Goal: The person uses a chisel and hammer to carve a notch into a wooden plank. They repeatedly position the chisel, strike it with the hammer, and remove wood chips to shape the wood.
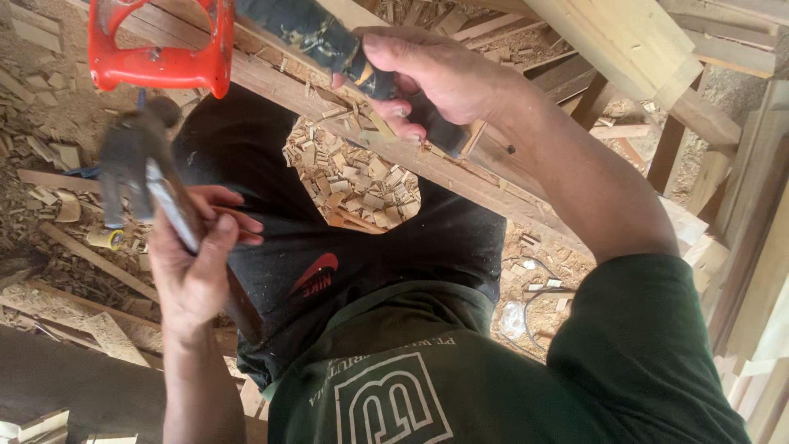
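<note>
My left hand [191, 267] grips the handle of a hammer [131, 160], whose dark metal head is raised and blurred at the left. My right hand [440, 78] is closed around a dark-handled chisel [325, 39] that lies slanted against a long wooden beam [283, 89]. The beam runs diagonally across my knees. The chisel's tip is hidden under my fingers. My black shorts [329, 255] and green shirt [460, 378] fill the lower middle of the view.
A red plastic saw handle [164, 49] rests on the beam at top left. Wood chips [353, 177] and offcuts litter the ground. Planks and timber [625, 41] are stacked at upper right, with boards [756, 271] leaning along the right edge.
</note>
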The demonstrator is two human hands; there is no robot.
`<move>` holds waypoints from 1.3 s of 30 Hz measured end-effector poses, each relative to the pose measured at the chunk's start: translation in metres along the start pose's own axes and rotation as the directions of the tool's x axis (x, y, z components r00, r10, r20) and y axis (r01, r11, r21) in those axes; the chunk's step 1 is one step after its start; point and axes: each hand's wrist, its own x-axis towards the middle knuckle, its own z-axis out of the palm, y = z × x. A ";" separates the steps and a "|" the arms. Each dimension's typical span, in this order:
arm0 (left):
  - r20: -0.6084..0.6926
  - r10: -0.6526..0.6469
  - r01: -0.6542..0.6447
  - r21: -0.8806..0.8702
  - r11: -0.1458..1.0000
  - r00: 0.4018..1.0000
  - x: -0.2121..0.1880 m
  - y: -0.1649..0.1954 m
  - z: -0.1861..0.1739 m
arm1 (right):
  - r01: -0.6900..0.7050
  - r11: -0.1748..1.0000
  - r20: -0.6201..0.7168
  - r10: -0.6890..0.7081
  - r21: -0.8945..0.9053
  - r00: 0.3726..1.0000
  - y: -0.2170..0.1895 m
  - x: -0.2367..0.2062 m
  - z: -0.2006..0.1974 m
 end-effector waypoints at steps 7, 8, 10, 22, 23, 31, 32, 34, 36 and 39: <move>-0.011 0.186 -0.182 0.156 0.971 0.983 0.029 0.030 -0.019 | 0.051 0.999 0.023 -0.051 -0.012 0.998 -0.006 -0.005 -0.004; -0.017 0.213 -0.207 0.175 0.963 0.977 0.034 0.037 -0.022 | 0.059 0.998 0.027 -0.058 -0.021 0.998 -0.006 -0.004 -0.005; -0.056 0.246 -0.228 0.221 0.948 0.968 0.047 0.055 -0.022 | -0.007 0.999 0.051 0.005 0.039 0.999 -0.006 -0.003 -0.005; 0.381 0.090 -0.356 0.722 0.593 0.920 0.092 0.062 0.004 | -0.095 0.995 0.107 0.091 0.034 0.990 -0.006 -0.007 -0.009; 0.357 0.146 -0.365 0.689 0.626 0.923 0.092 0.062 -0.002 | -0.093 0.995 0.087 0.091 0.026 0.992 -0.005 -0.007 -0.010; -0.180 0.114 -0.085 0.158 0.984 0.977 0.090 0.076 -0.004 | -0.034 0.998 0.006 0.034 0.046 0.999 -0.001 -0.006 -0.028; -0.180 0.129 -0.101 0.156 0.983 0.975 0.090 0.076 -0.004 | -0.059 0.998 -0.026 0.060 0.019 0.998 -0.002 -0.007 -0.028; -0.066 0.199 -0.170 0.310 0.936 0.978 0.095 0.064 0.001 | -0.037 0.999 -0.002 0.037 0.015 0.999 -0.005 -0.009 -0.027; 0.088 0.162 -0.184 0.468 0.864 0.983 0.095 0.053 0.003 | -0.082 0.996 -0.009 0.082 0.032 0.997 -0.008 -0.012 -0.022; 0.285 -0.007 -0.201 0.692 0.693 0.958 0.095 0.045 0.011 | -0.166 0.984 -0.020 0.167 0.059 0.986 -0.011 -0.017 -0.023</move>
